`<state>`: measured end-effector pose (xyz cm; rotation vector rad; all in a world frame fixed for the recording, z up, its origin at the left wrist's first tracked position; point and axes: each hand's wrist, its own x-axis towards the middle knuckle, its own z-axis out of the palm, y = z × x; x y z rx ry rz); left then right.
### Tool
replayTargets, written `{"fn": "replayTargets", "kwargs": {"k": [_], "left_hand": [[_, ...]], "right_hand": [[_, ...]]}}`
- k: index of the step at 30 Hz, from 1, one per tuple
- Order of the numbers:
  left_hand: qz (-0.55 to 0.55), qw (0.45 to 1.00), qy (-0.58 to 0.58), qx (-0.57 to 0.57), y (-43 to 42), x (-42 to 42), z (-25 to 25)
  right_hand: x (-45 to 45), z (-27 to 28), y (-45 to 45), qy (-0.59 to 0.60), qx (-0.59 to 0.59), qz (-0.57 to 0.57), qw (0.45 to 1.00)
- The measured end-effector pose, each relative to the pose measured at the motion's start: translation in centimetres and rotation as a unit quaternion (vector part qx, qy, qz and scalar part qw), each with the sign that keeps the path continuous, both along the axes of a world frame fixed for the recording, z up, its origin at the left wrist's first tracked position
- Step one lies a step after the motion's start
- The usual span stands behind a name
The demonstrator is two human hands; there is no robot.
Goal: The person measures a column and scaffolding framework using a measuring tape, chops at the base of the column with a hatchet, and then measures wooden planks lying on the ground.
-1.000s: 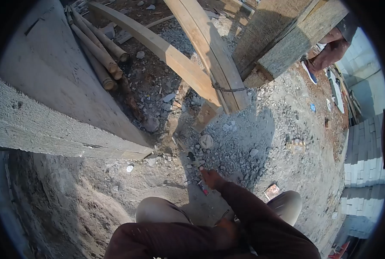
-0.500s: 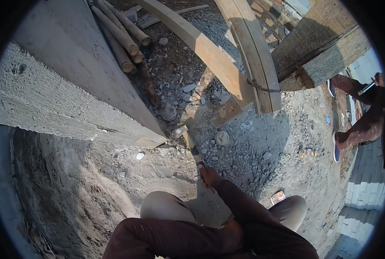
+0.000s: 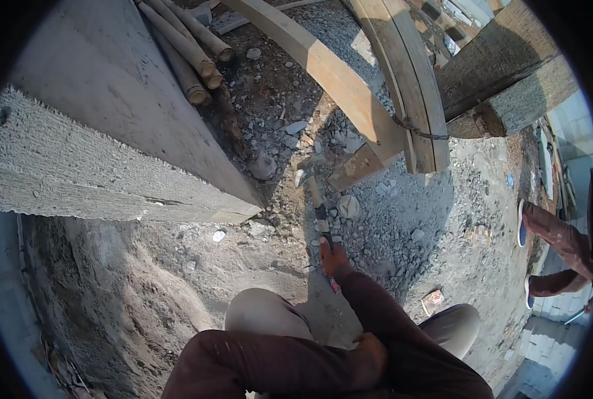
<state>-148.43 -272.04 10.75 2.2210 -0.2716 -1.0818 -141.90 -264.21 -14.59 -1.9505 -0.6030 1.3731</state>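
A rough, grey cement-crusted beam [image 3: 110, 179] slants in at left, beside round tan bamboo poles [image 3: 183, 56]. At centre, a hammer with a wood-and-black handle [image 3: 317, 197] extends over grey rubble [image 3: 383, 239], the right hand [image 3: 334, 258] wrapped around it. The left hand [image 3: 372, 356] lies by the right forearm; its grip cannot be told. Farther right stand a co-worker's maroon-trousered legs [image 3: 557, 236].

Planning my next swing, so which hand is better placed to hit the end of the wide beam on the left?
Probably your right hand: it grips the hammer and reaches forward, nearer that end of the beam. Your left hand sits farther back, beside your right sleeve.
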Motion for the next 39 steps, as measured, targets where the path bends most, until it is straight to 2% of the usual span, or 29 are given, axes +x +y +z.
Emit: {"fn": "replayTargets", "kwargs": {"k": [2, 5, 8, 11, 14, 17, 18, 20, 23, 27, 29, 30, 35, 38, 39], "left_hand": [[0.011, 0.999, 0.033, -0.016, -0.6, -0.5, -0.4], [0.022, 0.999, 0.011, -0.037, 0.1, -0.3, 0.8], [0.026, 0.999, -0.025, -0.031, 0.4, -0.1, 1.6], [0.020, 0.999, -0.042, -0.019, 0.6, -0.1, 2.0], [0.019, 0.999, -0.031, 0.000, 0.7, -0.2, 1.7], [-0.001, 1.000, 0.004, -0.006, 0.1, -0.5, 0.6], [-0.013, 1.000, 0.017, -0.012, -0.2, -0.5, -0.2], [-0.008, 0.999, 0.030, -0.010, -0.4, -0.9, -0.9], [0.017, 1.000, 0.008, 0.005, 0.4, -1.2, 0.1], [0.035, 0.998, -0.035, 0.043, 0.8, -1.5, 0.9], [0.097, 0.984, -0.150, 0.017, 0.2, -3.2, -0.1], [0.124, 0.970, -0.208, 0.003, -0.2, -3.9, -0.6], [0.076, 0.983, -0.169, -0.019, 0.0, -3.8, -0.4], [0.062, 0.983, -0.174, 0.022, 0.1, -4.1, -0.3], [0.064, 0.980, -0.184, 0.043, 0.0, -4.4, -0.5]], "right_hand": [[-2.2, 0.0, -3.3, 0.074, -0.112, 0.114, 0.984], [-1.8, 0.5, -6.1, -0.113, -0.041, 0.237, 0.964], [0.0, 4.1, -5.7, -0.142, -0.035, 0.206, 0.968], [1.0, 6.9, -2.0, -0.146, 0.037, 0.103, 0.983], [0.8, 5.2, 2.3, -0.136, 0.129, 0.056, 0.981], [-3.4, 4.6, 3.9, -0.176, 0.156, 0.057, 0.970], [-4.8, 1.4, 2.5, -0.187, 0.103, 0.119, 0.970], [-5.6, -0.5, 0.4, -0.242, -0.004, 0.180, 0.954], [-1.1, 3.8, 2.1, -0.253, -0.072, 0.230, 0.937], [1.4, 2.7, 1.1, -0.301, -0.047, 0.093, 0.948], [2.4, 2.7, 1.4, -0.303, -0.027, 0.026, 0.952], [2.3, 3.8, 1.7, -0.284, 0.027, 0.022, 0.958], [-1.5, 9.9, 5.0, -0.135, 0.262, -0.031, 0.955], [-3.7, 10.9, 6.6, -0.096, 0.336, -0.089, 0.933], [-4.5, 10.0, 6.2, -0.069, 0.326, -0.082, 0.939]]}}
